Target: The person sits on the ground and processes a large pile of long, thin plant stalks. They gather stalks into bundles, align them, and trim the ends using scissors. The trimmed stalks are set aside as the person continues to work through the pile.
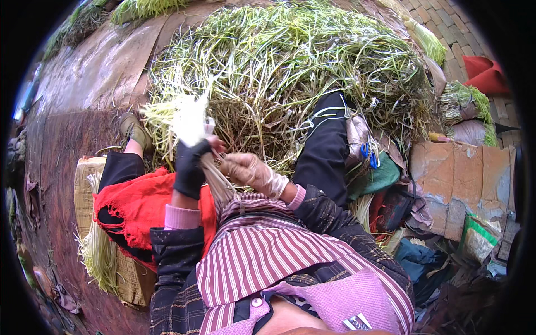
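Observation:
My left hand point(192, 165), in a black fingerless glove, is closed around a bundle of pale green stalks point(188, 119). The bundle's top is overexposed white, and its lower ends run down towards my striped apron point(259, 264). Close beside it on the right, my right hand point(253, 171), in a thin translucent glove, has curled fingers at the lower stalks; whether it pinches a stalk or a tie is hidden. A large heap of long green and pale stalks point(293, 63) lies in front of me, between and beyond my legs.
A red cloth point(138, 209) covers one thigh. Beside it, more stalks point(102, 251) lie on a cardboard box point(134, 280). On the right are blue-handled scissors point(368, 155), a green cloth point(379, 176), flattened cardboard point(456, 180) and a tied bundle point(465, 104) near brick paving point(444, 25).

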Demonstrator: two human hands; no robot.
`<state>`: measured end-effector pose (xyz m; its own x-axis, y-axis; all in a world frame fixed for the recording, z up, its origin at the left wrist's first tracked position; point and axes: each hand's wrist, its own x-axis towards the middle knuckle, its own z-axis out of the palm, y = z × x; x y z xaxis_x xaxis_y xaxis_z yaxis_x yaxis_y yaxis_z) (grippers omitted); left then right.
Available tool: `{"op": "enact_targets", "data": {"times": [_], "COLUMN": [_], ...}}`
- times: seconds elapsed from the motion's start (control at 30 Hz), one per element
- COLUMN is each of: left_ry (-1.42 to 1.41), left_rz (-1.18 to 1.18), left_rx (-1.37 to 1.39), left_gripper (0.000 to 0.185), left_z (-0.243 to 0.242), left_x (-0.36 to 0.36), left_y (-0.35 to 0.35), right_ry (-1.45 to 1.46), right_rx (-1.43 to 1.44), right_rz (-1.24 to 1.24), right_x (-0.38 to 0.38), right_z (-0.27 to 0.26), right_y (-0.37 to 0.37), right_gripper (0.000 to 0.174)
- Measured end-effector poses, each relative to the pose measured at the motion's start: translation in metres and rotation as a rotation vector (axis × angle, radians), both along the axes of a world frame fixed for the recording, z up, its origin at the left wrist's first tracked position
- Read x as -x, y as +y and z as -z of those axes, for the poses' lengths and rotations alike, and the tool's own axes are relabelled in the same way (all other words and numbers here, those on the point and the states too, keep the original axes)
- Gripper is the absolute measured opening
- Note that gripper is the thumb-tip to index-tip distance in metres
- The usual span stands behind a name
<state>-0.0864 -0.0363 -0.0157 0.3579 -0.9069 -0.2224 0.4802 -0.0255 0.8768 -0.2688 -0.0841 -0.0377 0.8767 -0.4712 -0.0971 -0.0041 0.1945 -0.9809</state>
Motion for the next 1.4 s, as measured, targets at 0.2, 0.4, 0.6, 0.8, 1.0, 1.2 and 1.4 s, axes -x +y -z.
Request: {"op": "enact_targets", "data": {"times": [0.2,0.4,0.6,0.8,1.0,1.2,1.4], "left_ry": [0.370,0.562,0.441,0.357,0.070,0.076,0.015], "left_rz": [-0.345,-0.221,-0.104,-0.055,0.021,-0.018,0.018], "left_rx": [0.274,0.098,-0.057,-0.110,-0.234,-0.252,-0.184], "left_gripper": [0.019,0.038,0.042,0.040,0.038,0.017,0.019], "left_z": [-0.006,0.019,0.010,0.018,0.017,0.016,0.020], "left_x": [-0.061,-0.022,-0.001,0.001,0.011,0.014,0.012], "left_y": [0.013,0.005,0.000,-0.002,-0.004,-0.002,-0.003], "right_ry": [0.622,0.426,0.774,0.629,0.177,0.210,0.192], "right_rx": [0.425,0.011,0.280,0.198,-0.070,0.003,0.204], "right_rz": [0.576,0.578,0.523,0.580,0.321,0.166,0.426], "right_x": [0.039,0.025,0.023,0.008,0.001,-0.008,-0.020], "right_z": [0.087,0.116,0.127,0.122,0.030,-0.011,-0.012], "right_y": [-0.064,-0.068,-0.070,-0.067,-0.037,-0.022,-0.014], "right_gripper": [0.027,0.014,0.056,0.026,0.015,0.013,0.011]}}
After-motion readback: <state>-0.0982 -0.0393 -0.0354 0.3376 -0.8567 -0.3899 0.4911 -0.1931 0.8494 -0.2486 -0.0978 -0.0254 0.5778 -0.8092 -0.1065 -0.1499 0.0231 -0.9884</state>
